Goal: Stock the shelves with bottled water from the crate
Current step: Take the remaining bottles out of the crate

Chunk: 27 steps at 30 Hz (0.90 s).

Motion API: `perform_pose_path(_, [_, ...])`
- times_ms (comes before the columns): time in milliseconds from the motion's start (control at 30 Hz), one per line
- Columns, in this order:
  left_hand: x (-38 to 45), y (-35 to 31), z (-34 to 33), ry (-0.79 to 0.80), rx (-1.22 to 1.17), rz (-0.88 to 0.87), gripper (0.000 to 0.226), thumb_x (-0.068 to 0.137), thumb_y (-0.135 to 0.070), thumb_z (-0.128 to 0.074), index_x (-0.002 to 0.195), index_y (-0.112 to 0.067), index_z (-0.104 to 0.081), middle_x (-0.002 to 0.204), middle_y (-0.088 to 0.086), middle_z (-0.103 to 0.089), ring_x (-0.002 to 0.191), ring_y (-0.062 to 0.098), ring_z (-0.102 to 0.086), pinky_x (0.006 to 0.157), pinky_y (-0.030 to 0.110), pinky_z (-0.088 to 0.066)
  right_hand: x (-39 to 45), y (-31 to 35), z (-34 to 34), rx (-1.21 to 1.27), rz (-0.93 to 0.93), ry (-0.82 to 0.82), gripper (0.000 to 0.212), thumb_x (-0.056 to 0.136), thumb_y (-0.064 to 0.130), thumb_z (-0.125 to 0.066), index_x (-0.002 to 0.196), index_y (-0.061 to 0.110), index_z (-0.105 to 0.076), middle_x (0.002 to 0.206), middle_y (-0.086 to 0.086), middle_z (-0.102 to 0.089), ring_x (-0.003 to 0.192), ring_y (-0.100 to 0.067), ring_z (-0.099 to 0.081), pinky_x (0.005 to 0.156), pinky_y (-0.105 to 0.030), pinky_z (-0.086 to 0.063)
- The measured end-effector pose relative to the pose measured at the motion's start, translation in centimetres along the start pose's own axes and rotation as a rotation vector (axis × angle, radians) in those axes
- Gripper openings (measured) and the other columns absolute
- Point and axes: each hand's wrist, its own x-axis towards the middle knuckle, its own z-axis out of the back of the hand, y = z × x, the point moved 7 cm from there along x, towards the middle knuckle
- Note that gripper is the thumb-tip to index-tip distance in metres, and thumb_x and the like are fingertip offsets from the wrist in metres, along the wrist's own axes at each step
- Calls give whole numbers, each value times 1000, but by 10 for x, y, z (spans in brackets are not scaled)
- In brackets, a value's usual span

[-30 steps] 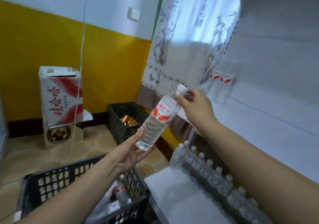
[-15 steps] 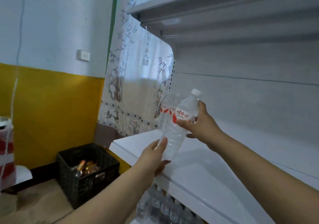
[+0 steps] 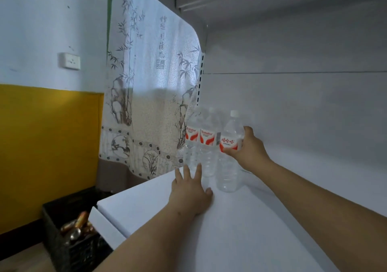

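the right hand (image 3: 250,150) grips a water bottle (image 3: 229,152) around its red-and-white label, thumb in front and fingers curled round the far side. the bottle stands upright with its base on the white shelf (image 3: 240,229), just right of two shelved bottles (image 3: 200,146) at the far left end, close beside them or touching; i cannot tell which. the left hand (image 3: 189,192) holds nothing, its fingers spread flat on the shelf just near of the two bottles.

as a judgement, the task is at an early stage: three bottles count as placed once the grip lets go, and most of this shelf runs bare to the right. the black crate (image 3: 69,236) at near left shows brownish items, not water; the water crate is out of view, so what remains cannot be counted.
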Motion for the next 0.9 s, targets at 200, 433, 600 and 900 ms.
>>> perform_pose_path(200, [42, -6, -4, -93, -61, -91, 89, 92, -48, -43, 153, -28, 18, 160, 9, 25, 148, 38, 13, 119, 49, -9, 34, -19, -21, -68, 26, -105, 82, 73, 35, -84, 139, 17, -38, 122, -9, -59, 109, -27, -61, 90, -36, -54])
perform_pose_path(433, [46, -5, -9, -41, -169, -131, 93, 92, -44, -49, 152, -30, 20, 160, 10, 22, 149, 31, 11, 119, 45, -10, 19, -35, -36, -138, -40, -120, 107, 74, 33, -84, 153, 23, -14, 123, -8, -58, 110, -29, -61, 95, -43, -53])
perform_pose_path(600, [51, 0, -10, -13, -289, -117, 89, 93, -42, -51, 154, -34, 13, 162, 4, 16, 151, 22, 6, 121, 43, -13, 0, -46, -47, -111, -100, -175, 69, 79, 18, -80, 134, 11, -40, 128, -10, -60, 116, -29, -60, 95, -38, -52])
perform_pose_path(900, [33, 3, 7, 19, -209, -1, 86, 93, -46, -50, 156, -22, 3, 164, 5, 2, 151, 23, 6, 120, 44, -14, -15, -20, -8, -368, -191, -76, 52, 91, 46, -62, 124, 9, -45, 121, -11, -58, 108, -29, -59, 78, -35, -46])
